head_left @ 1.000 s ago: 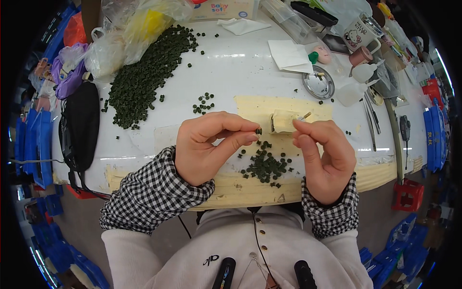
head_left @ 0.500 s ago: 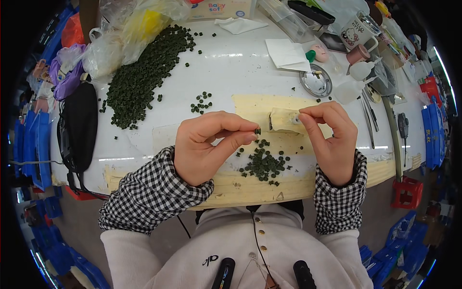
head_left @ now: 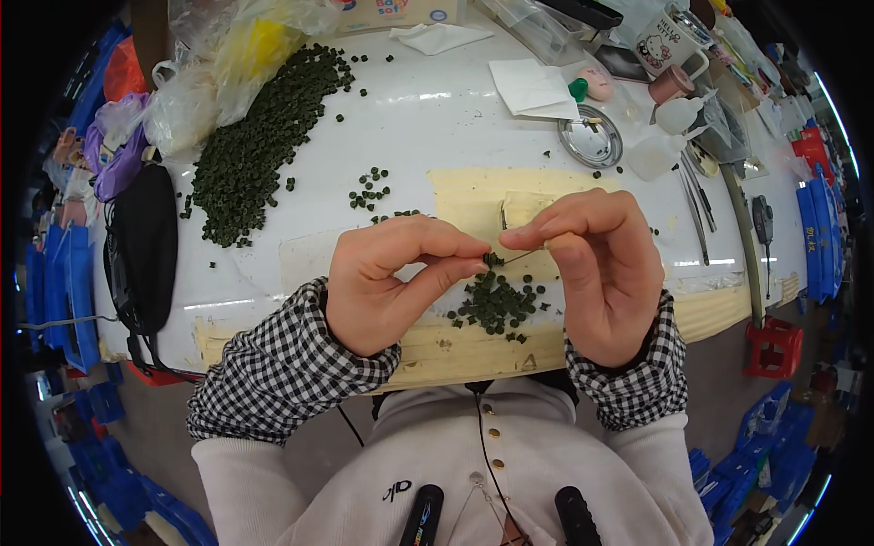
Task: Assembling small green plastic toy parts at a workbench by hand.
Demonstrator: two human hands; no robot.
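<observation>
Left hand (head_left: 378, 287) pinching small, dark green, uneven piece (head_left: 492, 259); right hand (head_left: 608, 278) gripping thin rod (head_left: 523, 256)

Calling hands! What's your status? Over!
Left fingers: pinching dark green piece. Right fingers: holding thin needle-like tool, tip close to piece. Green pile on table nearby; nothing seen blocking the tool.

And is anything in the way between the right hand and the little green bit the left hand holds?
Nothing visible blocks it. Only the thin rod held by the right hand spans the gap, pointing at the small green piece in the left hand; whether its tip touches, I can't tell.
</observation>
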